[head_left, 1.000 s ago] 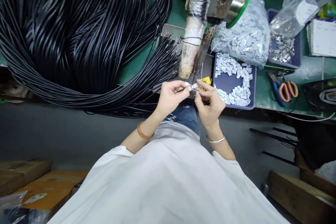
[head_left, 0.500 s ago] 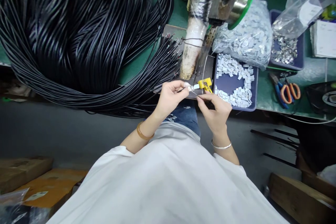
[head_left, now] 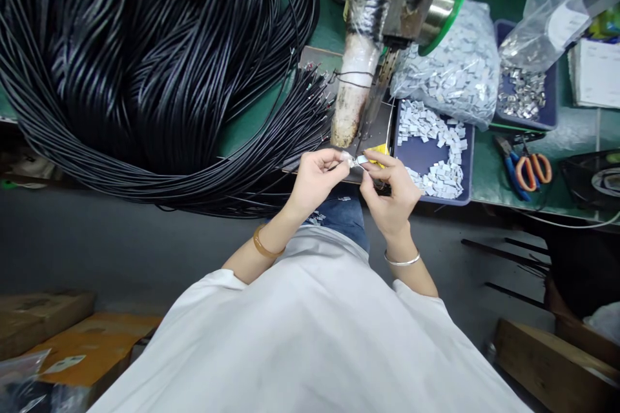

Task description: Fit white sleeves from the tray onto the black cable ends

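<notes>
Over the bench edge, a small white-and-metal connector (head_left: 361, 159) lies between the fingertips of both hands. My left hand (head_left: 317, 174) pinches its metal end, and something white covers the fingertips there. My right hand (head_left: 392, 190) closes its thumb and fingers about the white end, hiding part of it. Just behind the right fingers a yellow piece (head_left: 382, 152) shows in part. Stripped ends of black cables (head_left: 314, 100) fan out left of a stained white nozzle-like tube (head_left: 349, 103), which hangs just beyond my hands.
A blue tray (head_left: 433, 153) of small white pieces stands right of my hands, with a plastic bag (head_left: 450, 64) of similar pieces behind. Farther right are a bin (head_left: 549, 93) of metal parts and orange-handled scissors (head_left: 533, 171). A green-rimmed wire spool (head_left: 443, 16) sits above.
My right hand has moved slightly left and up, from a thin strand onto the connector's white end. It now covers more of the yellow piece. My left hand has barely moved.
</notes>
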`<state>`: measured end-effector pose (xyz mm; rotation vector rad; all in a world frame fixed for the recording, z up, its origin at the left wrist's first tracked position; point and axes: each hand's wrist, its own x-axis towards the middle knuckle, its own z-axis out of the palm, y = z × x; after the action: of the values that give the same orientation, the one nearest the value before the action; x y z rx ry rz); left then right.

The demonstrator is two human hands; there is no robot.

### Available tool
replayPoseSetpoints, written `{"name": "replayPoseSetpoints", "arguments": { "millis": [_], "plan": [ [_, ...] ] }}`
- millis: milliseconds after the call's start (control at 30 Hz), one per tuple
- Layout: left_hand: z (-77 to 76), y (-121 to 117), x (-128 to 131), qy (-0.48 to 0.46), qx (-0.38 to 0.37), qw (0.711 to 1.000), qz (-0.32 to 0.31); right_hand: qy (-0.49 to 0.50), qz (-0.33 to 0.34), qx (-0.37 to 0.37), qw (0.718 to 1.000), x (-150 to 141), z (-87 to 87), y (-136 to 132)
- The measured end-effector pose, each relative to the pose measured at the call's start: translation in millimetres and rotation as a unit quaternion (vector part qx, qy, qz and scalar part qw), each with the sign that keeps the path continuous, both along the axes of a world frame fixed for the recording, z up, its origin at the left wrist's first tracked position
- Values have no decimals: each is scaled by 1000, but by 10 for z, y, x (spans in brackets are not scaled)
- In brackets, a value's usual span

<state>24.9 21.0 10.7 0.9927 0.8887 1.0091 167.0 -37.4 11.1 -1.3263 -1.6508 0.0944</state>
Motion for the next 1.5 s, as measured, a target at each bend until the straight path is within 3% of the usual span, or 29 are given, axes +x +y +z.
{"name": "replayPoseSetpoints", "arguments": {
  "millis": [233,833,1367,1500],
  "plan": [
    [-48,-11,58,18,50,998,45,2,-19,13,1000,-40,-29,51],
    [48,-55,22,86,95,990,54,-17,-28,28,999,-71,47,72],
    [2,-47,-26,79,59,995,-5,-73,-40,41,996,-77,29,5],
    [35,-34,-69,43,41,997,-40,-24,-24,-31,999,-43,78,-14]
  ]
}}
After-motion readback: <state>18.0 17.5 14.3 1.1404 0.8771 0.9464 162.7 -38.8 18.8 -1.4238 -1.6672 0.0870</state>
